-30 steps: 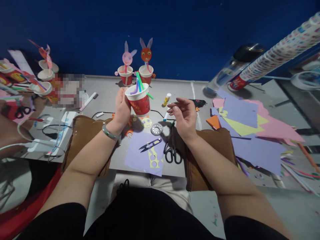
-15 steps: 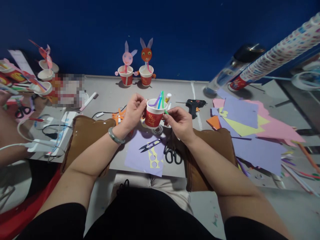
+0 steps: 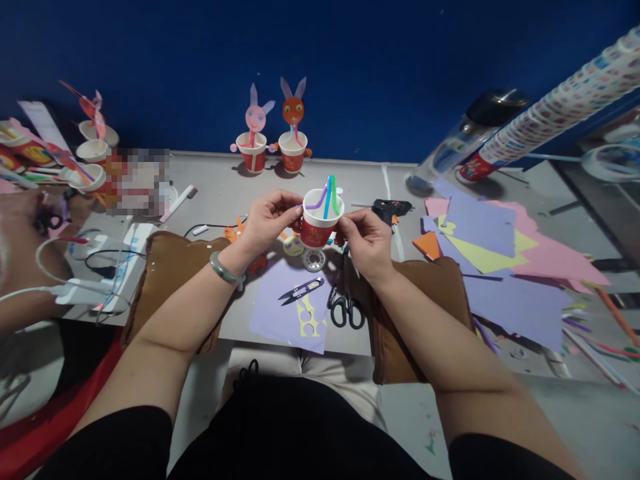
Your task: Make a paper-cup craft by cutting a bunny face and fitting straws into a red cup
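Note:
A red and white paper cup [image 3: 317, 233] is held up over the table between my two hands. My left hand [image 3: 274, 221] pinches its left side, thumb at the rim. My right hand [image 3: 369, 241] closes on the opposite side, fingertips partly hidden. Inside the cup stand thin purple, blue and green stems [image 3: 328, 197] that come together above the rim. Below it lie a tape roll [image 3: 314, 261] and a round yellow paper face [image 3: 293, 246]. Thread snips [image 3: 301, 291] rest on a purple sheet [image 3: 273, 313], with black scissors [image 3: 347, 312] to their right.
Two cups with rabbit faces [image 3: 255, 119] stand at the back wall. A glue gun [image 3: 387, 209], coloured paper [image 3: 485, 227], a bottle [image 3: 450, 150] and a long cup stack [image 3: 555, 100] are on the right. A power strip [image 3: 125, 267] and another person's arm [image 3: 30, 267] are on the left.
The cup has moved slightly right and tipped toward me, so more of its inside shows. Both hands moved with it. The green piece at my right fingertips no longer shows.

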Demonstrator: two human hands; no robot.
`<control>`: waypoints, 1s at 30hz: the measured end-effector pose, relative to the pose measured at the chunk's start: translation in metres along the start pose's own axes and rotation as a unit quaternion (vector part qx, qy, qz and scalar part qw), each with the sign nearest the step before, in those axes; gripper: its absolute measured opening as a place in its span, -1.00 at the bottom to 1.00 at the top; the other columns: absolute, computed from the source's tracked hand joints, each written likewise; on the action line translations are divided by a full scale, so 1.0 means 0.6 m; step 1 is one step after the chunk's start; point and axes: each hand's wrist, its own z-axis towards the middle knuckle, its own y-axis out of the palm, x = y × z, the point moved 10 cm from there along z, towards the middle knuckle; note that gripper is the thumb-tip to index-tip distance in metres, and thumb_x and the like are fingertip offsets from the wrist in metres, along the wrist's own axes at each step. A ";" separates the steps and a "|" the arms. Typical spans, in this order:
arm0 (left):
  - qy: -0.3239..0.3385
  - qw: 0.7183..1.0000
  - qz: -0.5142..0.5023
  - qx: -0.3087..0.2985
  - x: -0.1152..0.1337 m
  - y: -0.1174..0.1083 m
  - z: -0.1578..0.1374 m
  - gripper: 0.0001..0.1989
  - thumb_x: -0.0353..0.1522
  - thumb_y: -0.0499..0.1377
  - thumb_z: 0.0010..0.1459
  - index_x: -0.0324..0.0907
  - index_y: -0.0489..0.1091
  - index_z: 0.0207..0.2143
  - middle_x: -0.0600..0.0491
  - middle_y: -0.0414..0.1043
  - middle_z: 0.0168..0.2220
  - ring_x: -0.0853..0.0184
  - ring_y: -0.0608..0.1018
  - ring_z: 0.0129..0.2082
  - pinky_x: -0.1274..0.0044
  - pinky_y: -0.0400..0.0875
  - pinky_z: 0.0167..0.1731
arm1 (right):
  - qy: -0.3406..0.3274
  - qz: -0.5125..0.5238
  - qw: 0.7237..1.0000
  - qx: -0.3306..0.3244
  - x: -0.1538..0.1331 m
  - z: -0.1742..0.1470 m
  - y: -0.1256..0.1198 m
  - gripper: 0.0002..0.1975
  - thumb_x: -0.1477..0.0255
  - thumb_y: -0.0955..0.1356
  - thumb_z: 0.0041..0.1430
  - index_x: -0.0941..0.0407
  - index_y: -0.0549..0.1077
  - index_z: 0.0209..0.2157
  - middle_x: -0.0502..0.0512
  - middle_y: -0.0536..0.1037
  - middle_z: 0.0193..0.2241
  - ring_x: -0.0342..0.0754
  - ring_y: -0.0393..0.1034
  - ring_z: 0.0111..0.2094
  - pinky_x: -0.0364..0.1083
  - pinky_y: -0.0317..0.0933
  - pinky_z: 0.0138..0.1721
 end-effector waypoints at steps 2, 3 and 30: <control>-0.002 1.000 -0.002 0.003 0.002 -0.004 0.002 -0.55 -0.06 0.45 0.05 -0.24 0.48 -0.27 0.10 0.52 -0.49 0.46 0.57 -0.54 0.60 0.54 -0.47 | 0.007 -0.002 1.000 -0.007 -0.005 0.000 0.004 -0.57 -0.03 0.47 0.19 0.04 0.43 -0.40 -0.10 0.45 -0.58 -0.20 0.33 -0.61 -0.13 0.32 -0.55; -0.008 1.000 -0.004 0.002 0.000 -0.005 0.002 -0.55 -0.06 0.46 0.04 -0.23 0.47 -0.30 0.12 0.50 -0.52 0.48 0.55 -0.56 0.62 0.52 -0.49 | 0.010 -0.003 1.000 -0.011 -0.007 -0.001 0.007 -0.56 -0.04 0.47 0.19 0.05 0.43 -0.41 -0.10 0.46 -0.58 -0.21 0.33 -0.61 -0.14 0.32 -0.55; -0.139 0.985 -0.103 0.008 -0.034 -0.006 0.002 -0.56 -0.23 0.57 -0.20 -0.26 0.50 -0.36 0.15 0.46 -0.59 0.54 0.46 -0.63 0.67 0.36 -0.59 | 0.009 -0.028 1.000 -0.008 -0.007 -0.008 0.006 -0.64 0.05 0.50 0.17 0.06 0.53 -0.38 -0.05 0.56 -0.49 -0.19 0.40 -0.56 -0.13 0.39 -0.48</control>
